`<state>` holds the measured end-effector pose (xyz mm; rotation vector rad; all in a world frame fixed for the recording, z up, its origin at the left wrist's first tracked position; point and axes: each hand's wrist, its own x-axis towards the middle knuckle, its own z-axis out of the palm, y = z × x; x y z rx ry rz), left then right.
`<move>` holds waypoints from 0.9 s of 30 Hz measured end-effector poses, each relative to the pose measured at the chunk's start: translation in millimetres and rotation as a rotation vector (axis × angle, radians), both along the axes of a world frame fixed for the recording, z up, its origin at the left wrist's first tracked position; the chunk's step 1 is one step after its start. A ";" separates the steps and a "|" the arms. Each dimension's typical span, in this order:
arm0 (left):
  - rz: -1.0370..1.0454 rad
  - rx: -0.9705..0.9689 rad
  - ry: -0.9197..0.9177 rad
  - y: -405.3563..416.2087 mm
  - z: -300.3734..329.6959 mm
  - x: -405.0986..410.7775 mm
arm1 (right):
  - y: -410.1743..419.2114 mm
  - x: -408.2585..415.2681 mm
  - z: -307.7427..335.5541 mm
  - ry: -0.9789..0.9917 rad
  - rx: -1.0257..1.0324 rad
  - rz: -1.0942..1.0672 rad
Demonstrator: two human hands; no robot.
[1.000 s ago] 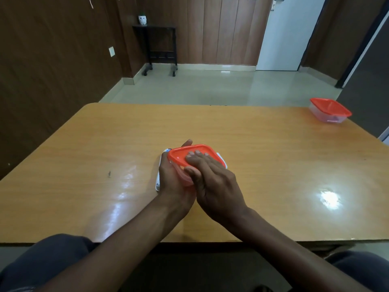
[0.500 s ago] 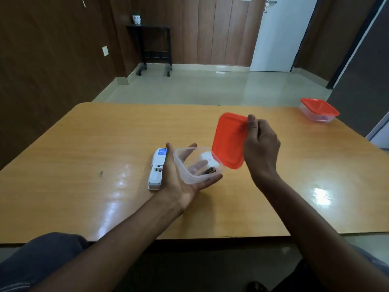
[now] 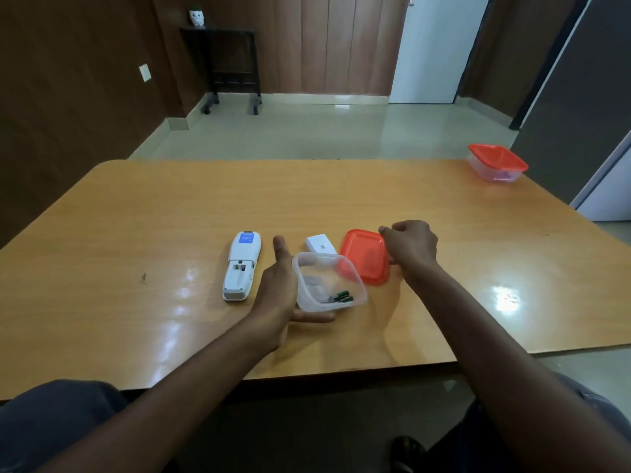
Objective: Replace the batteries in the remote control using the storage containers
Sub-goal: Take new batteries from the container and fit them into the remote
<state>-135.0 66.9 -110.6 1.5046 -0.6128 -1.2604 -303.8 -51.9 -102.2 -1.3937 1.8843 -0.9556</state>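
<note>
My left hand [image 3: 278, 291] cups a clear plastic container [image 3: 327, 281] tilted above the table, with dark green batteries [image 3: 342, 297] lying in its lower corner. The container's orange lid [image 3: 365, 256] lies flat on the table just right of it, and my right hand [image 3: 409, 247] grips its right edge. A white remote control [image 3: 241, 265] lies face down to the left, its battery compartment uncovered. Its white battery cover [image 3: 320, 244] lies behind the container.
A second clear container with an orange lid [image 3: 496, 162] stands closed at the table's far right corner. The wooden table [image 3: 136, 233] ends near my lap. A black side table stands by the far wall.
The lid went from closed on the container, to lifted in my right hand, to lying on the table at the right. My left hand keeps the container, now tilted toward me.
</note>
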 end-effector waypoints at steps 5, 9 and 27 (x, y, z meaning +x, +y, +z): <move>-0.122 -0.056 -0.653 1.2 -2.7 2.2 | 16.4 1.0 9.5 0.322 -0.062 0.264; -0.235 0.008 -0.694 4.3 0.9 0.8 | 27.2 -0.8 19.5 0.434 -0.042 0.533; -0.180 0.058 0.054 5.7 -3.8 -8.8 | 30.4 -10.3 15.1 0.736 -0.033 0.634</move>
